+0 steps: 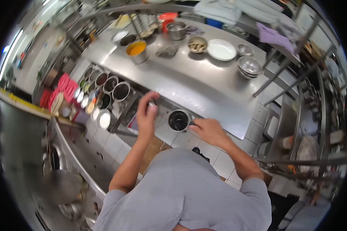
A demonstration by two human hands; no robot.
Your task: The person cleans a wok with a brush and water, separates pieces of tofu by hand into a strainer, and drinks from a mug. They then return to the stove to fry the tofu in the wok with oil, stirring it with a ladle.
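Observation:
My right hand is closed on the dark handle of a small round pot with dark contents, held in front of my body near the table's edge. My left hand is raised to the left of the pot, with its fingers curled around a small metallic object, which is mostly hidden. Beyond both hands stands the steel table. Left of my left hand are several round containers of sauces and ingredients, among them one with white contents.
On the table are an orange-filled pot, a white plate, stacked metal bowls and a bowl of pale pieces. Steel shelves stand at the right; a counter edge runs at the lower left.

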